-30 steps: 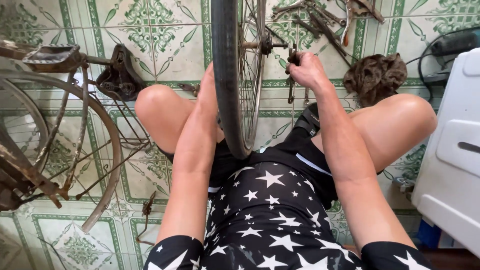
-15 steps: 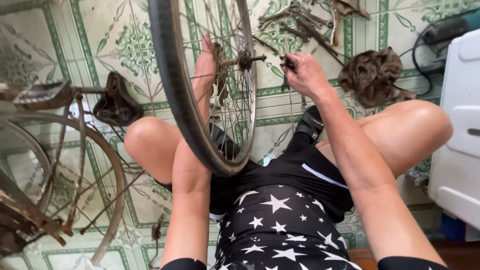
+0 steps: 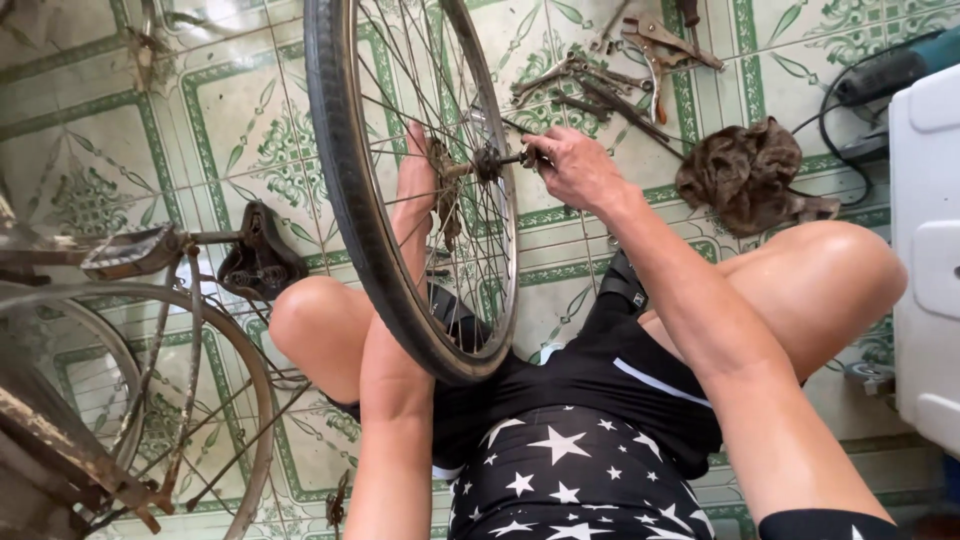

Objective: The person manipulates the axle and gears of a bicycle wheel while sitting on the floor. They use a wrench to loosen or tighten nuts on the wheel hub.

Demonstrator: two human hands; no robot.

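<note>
- The bicycle wheel [image 3: 400, 190] stands upright between your knees, its tyre resting against your lap just above the star-patterned shorts [image 3: 570, 470], the upper rim running out of view at the top.
- Your left hand [image 3: 418, 185] reaches through behind the spokes on the far side of the hub; whether its fingers are closed on the axle I cannot tell, as spokes and hub hide them.
- Your right hand [image 3: 570, 165] is closed around the near end of the axle [image 3: 500, 160], fingers pinched at the nut.
- Handling, in my judgement: the wheel is rigid at rim and hub and moderately heavy; the rubber tyre grips well, while the thin spokes bend easily and make poor holds. The hub looks dirty and greasy, so expect slip there. Hold by the axle ends or the tyre.
- Room to move: the tiled floor [image 3: 230, 130] is crowded. A second bicycle's rusty wheel [image 3: 190, 400] and pedal [image 3: 135, 250] lie near your left knee. A pile of wrenches [image 3: 600, 80] and a brown rag [image 3: 745, 175] lie beyond your right hand, and a white appliance [image 3: 930, 250] stands just beside your right knee. The most open floor is ahead and to the left of the wheel.
</note>
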